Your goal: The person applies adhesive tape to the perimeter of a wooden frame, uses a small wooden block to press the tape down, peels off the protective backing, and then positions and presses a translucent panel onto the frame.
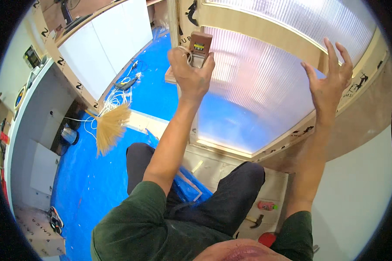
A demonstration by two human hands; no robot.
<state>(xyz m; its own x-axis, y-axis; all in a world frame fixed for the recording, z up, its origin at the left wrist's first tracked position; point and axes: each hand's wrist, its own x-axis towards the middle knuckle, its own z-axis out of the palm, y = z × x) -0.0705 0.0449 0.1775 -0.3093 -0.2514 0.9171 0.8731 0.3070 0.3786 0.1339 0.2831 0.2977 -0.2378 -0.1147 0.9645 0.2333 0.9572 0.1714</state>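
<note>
My left hand [190, 71] is raised in front of the wooden frame, its fingers closed around a small brown block [201, 41] with a yellow label. A thin pale loop shows by the fingers; what it belongs to is unclear. My right hand [330, 82] is up at the right, fingers spread and nothing in them, close to the frame's right side. Between the hands stands a ribbed translucent panel [248, 82] set in the pale wooden frame [265, 19]. A dark clamp-like piece [191, 13] is on the frame's left post.
Blue sheeting [87, 182] covers the floor to the left. A straw broom [111, 128] lies near white cables [117, 98]. By my right knee are a hammer [256, 221] and a small pink bottle [266, 205]. A grey-white counter [30, 126] lines the left.
</note>
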